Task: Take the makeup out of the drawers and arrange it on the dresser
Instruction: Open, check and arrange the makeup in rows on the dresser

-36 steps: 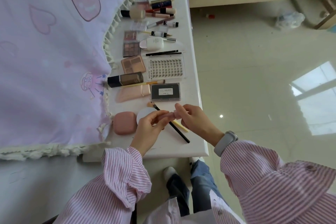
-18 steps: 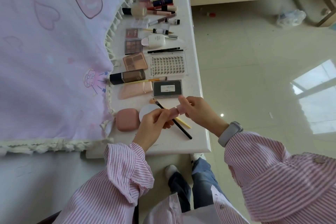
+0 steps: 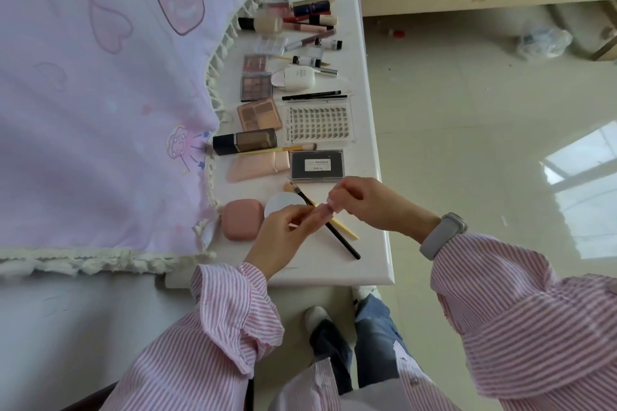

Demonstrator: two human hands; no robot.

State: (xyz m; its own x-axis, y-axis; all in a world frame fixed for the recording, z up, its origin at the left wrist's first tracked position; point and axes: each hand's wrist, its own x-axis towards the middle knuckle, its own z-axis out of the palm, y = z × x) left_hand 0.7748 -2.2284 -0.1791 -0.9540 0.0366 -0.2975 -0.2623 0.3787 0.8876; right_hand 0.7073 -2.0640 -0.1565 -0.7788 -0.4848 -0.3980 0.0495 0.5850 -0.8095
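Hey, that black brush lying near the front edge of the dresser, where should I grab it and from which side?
Judging by its pose, pinch the black brush on its bare handle end near the dresser's front edge, coming from above on the right. Its bristle end lies under both hands.

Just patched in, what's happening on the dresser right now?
A person in a pink striped shirt stands at the white dresser, holding a small pink tube-like item between both hands: left hand at one end, right hand at the other. What it is exactly is hard to tell. Much makeup is already laid out in rows, including palettes, a lash tray, a black case, a pink compact and brushes. Two brushes lie crossed under the hands.
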